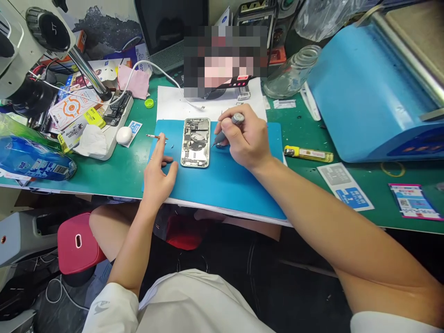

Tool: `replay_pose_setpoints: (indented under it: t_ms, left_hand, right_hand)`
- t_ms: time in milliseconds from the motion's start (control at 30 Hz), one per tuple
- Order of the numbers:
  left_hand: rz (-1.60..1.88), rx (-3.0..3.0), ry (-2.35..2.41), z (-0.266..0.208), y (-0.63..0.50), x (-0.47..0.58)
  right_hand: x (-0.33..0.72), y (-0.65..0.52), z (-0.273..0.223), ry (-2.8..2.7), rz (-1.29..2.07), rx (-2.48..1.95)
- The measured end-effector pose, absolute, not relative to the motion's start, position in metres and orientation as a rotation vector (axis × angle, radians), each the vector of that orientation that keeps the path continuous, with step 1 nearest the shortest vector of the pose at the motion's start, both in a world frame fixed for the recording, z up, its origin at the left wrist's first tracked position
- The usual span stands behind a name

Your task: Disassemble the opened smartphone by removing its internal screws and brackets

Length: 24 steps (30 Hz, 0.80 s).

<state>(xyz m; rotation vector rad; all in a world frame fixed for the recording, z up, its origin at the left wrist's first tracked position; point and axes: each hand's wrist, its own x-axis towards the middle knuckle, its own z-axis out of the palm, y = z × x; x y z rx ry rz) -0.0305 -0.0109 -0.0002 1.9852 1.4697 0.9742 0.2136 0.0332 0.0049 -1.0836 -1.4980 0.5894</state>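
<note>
A green workbench (305, 173) carries a blue work mat (225, 185), and on the mat lies an opened phone (195, 142), back cover off, boards and coil exposed. The right hand (244, 138) is closed around a grey screwdriver (225, 132) in a pen grip, its tip resting on the mat just beside the phone's right edge. The left hand (160, 169) lies flat and open on the mat, holding nothing, fingertips near the phone's left side. A thin pair of tweezers (156, 137) sits just beyond those fingers. The risk, as I judge it: the phone is not pinned, so a slipping tip could skid onto the exposed boards or flick a loose screw off the mat
</note>
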Motion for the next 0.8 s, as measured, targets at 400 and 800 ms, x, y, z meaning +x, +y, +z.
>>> replay_pose_setpoints:
  t_ms: [400,800]
  left_hand:
    - [0.839,2.219,1.293,0.001,-0.010,-0.030]
    - [0.786,2.211,1.243,0.003,-0.009,-0.031]
  right_hand:
    - [0.215,0.039,-0.006,-1.469,0.626,-1.055]
    - [0.216,0.045,-0.016,-1.574,0.601,-1.031]
